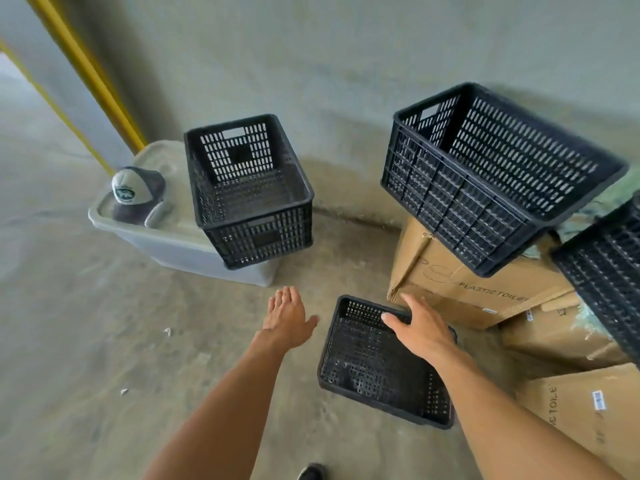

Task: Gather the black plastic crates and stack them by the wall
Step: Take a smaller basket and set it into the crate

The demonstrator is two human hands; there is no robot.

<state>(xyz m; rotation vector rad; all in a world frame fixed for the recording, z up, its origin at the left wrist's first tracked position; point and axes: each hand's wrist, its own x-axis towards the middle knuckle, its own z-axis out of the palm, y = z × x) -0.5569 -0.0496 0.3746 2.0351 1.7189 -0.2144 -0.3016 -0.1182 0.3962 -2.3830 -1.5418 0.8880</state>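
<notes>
A black plastic crate (374, 368) lies on the concrete floor in front of me. My right hand (424, 329) rests over its far right rim, fingers curled on the edge. My left hand (289, 315) hovers open to the left of that crate, touching nothing. A second black crate (249, 192) sits on a grey lidded bin (166, 237) near the wall. A third, larger crate (498, 174) sits tilted on a cardboard box (457, 282). Part of another black crate (609, 271) shows at the right edge.
A grey concrete wall (346, 64) runs across the back. A cap (138, 192) lies on the bin lid. More cardboard boxes (581, 403) are piled at the right. A yellow pipe (86, 71) slants down at the left. My shoe (311, 472) shows below.
</notes>
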